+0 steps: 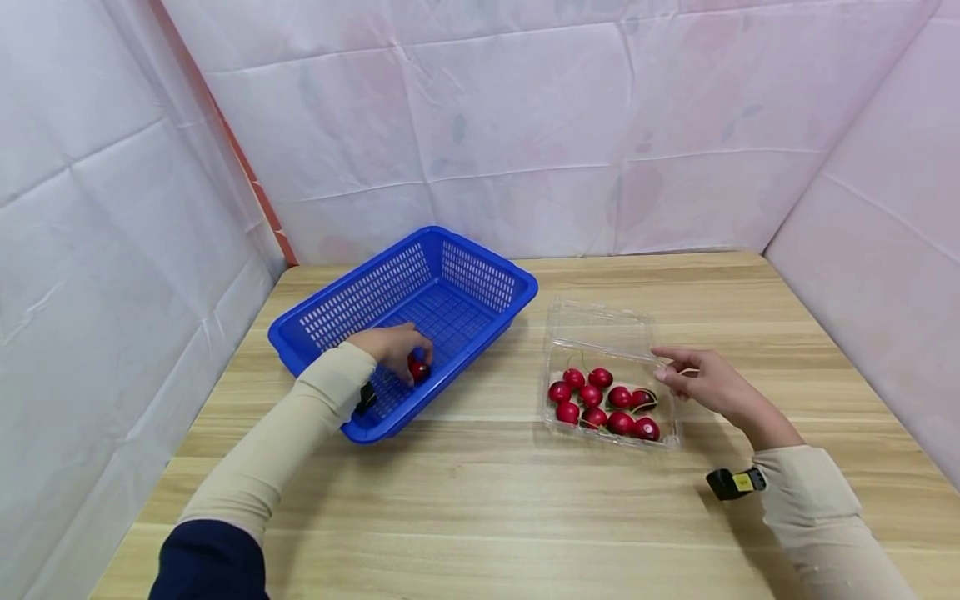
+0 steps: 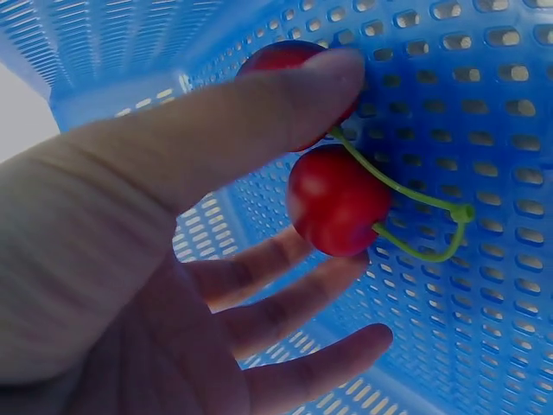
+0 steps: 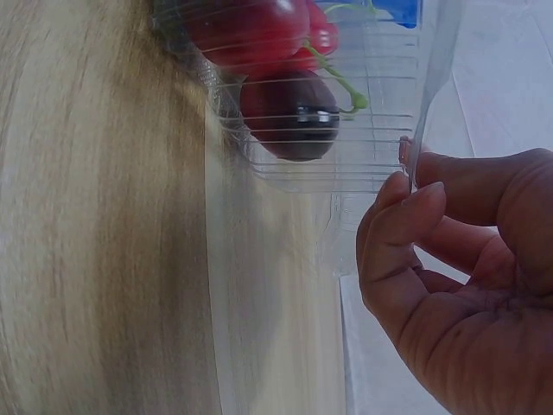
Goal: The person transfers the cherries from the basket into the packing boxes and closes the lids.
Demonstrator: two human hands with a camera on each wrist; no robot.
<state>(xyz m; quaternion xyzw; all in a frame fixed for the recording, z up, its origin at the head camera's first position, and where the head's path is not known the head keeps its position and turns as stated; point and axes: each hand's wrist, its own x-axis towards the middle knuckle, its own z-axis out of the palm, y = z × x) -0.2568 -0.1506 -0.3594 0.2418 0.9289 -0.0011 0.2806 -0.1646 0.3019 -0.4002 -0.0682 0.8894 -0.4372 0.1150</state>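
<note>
Inside a blue plastic basket [image 1: 452,312], my left hand [image 1: 393,348] holds a pair of red cherries [image 2: 339,203] joined by a green stem. The left wrist view has the thumb across the upper cherry, with the other fingers curved behind and below the lower one. The perforated basket wall lies close beside them. On the right, a clear plastic box [image 1: 551,354] with its lid folded back contains several dark red cherries [image 1: 591,395]. My right hand [image 1: 705,383] pinches the box's right rim between thumb and fingers, as the right wrist view shows.
Both containers stand on a wooden table [image 1: 465,517], the basket at the left and the box right of centre. White cloth walls [image 1: 517,125] enclose the back and sides. A small black device [image 1: 731,483] is strapped at the right wrist.
</note>
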